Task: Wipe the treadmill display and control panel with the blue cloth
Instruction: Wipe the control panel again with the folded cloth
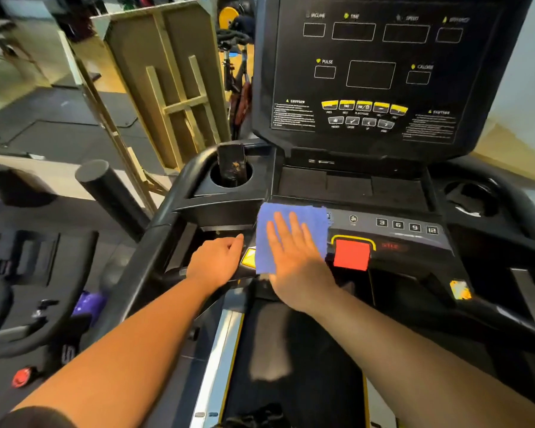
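At centre frame, the right hand (294, 257) is pressing the blue cloth (291, 236) flat-fingered against the control panel (414, 239). Its grip is lying open, while the left hand (217, 261) is resting, fingers loosely curled, beside the cloth.

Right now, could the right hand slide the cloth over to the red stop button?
Probably yes. The right hand lies flat on the blue cloth, and the red stop button sits just beside it with nothing between them.
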The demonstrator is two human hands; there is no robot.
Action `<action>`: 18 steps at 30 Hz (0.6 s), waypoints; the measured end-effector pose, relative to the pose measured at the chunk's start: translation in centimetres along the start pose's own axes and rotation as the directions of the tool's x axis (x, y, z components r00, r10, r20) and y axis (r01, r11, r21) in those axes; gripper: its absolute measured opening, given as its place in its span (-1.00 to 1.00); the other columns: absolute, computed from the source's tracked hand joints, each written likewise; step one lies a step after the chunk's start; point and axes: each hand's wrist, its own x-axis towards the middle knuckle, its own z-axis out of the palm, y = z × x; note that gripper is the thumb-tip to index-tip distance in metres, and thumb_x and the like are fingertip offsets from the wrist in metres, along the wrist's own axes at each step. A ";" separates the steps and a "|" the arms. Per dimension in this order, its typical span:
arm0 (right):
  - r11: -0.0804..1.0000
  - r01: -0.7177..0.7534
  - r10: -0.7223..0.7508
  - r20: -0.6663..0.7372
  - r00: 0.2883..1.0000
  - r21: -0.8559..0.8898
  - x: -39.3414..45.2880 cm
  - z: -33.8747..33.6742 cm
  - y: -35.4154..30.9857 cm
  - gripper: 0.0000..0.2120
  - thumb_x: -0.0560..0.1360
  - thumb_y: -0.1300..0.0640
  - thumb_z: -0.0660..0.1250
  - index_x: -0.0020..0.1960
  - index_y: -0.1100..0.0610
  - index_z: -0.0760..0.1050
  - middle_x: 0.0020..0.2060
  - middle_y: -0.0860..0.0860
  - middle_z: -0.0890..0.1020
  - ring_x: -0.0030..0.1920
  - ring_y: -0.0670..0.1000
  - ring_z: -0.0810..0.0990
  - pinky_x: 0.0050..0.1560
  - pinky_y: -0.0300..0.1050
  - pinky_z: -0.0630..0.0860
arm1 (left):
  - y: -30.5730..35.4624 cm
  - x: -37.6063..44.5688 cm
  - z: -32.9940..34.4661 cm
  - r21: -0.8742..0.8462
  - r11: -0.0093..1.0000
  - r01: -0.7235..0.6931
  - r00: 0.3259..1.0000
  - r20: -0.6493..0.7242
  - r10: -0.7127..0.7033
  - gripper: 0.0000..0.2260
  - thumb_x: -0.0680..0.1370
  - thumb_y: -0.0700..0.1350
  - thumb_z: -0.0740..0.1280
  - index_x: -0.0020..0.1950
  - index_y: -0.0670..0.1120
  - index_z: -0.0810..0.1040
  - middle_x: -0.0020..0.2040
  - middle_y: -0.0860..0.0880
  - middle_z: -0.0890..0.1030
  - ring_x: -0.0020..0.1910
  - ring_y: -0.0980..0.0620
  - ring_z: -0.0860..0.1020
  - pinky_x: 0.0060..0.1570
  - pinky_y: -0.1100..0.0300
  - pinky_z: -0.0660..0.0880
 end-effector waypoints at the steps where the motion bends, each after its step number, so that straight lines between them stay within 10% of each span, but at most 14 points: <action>1: 0.995 0.101 -0.101 0.040 0.994 -0.005 -0.7 -0.1 0.1 -0.29 0.45 0.08 0.20 0.58 0.24 0.20 0.58 0.21 0.20 0.57 0.30 0.15 0.54 0.21 0.07 | 0.0 0.0 0.0 0.000 1.000 0.004 1.000 -0.006 -0.004 -0.49 0.67 0.22 0.01 -0.06 -0.02 0.65 -0.04 -0.07 0.70 -0.12 -0.14 0.56 -0.11 0.06 0.41; 4: 0.977 0.206 -0.201 0.086 0.976 -0.049 -2.4 -0.7 3.5 -0.22 0.32 0.08 0.18 0.55 0.19 0.27 0.56 0.12 0.30 0.54 0.21 0.28 0.53 0.15 0.17 | 0.0 0.0 -0.1 0.018 1.000 -0.003 1.000 -0.017 0.004 -0.52 0.68 0.20 0.03 0.00 0.01 0.68 0.02 -0.09 0.72 -0.04 -0.19 0.60 -0.07 0.07 0.40; 10: 0.989 -0.145 0.147 0.048 0.988 -0.036 1.7 -1.2 2.8 -0.27 0.61 -0.02 0.18 0.62 0.22 -0.09 0.62 0.18 -0.08 0.61 0.28 -0.12 0.57 0.19 -0.10 | 0.1 -0.1 -0.3 0.009 1.000 -0.030 1.000 -0.002 0.030 -0.50 0.69 0.17 0.02 -0.04 -0.02 0.69 -0.10 -0.06 0.70 -0.20 -0.05 0.54 -0.13 0.11 0.38; 15: 0.984 0.179 -0.178 0.054 0.983 -0.011 -0.3 0.5 -2.1 -0.17 0.32 0.11 0.38 0.56 0.23 0.24 0.57 0.18 0.24 0.56 0.28 0.20 0.56 0.18 0.01 | -0.1 0.0 -0.2 -0.024 1.000 0.006 1.000 0.009 -0.005 -0.50 0.66 0.17 0.06 -0.23 -0.13 0.56 -0.27 -0.06 0.65 -0.25 -0.14 0.57 -0.29 0.12 0.41; 18: 0.974 0.226 -0.226 0.042 0.973 0.005 -3.3 0.0 1.3 -0.16 0.31 0.15 0.31 0.58 0.18 0.20 0.60 0.09 0.20 0.60 0.17 0.11 0.56 0.13 -0.01 | 0.1 -0.1 -0.3 -0.001 1.000 -0.023 0.999 -0.026 0.023 -0.49 0.69 0.17 0.04 -0.14 -0.08 0.66 -0.09 -0.14 0.71 -0.06 -0.24 0.62 -0.05 0.02 0.52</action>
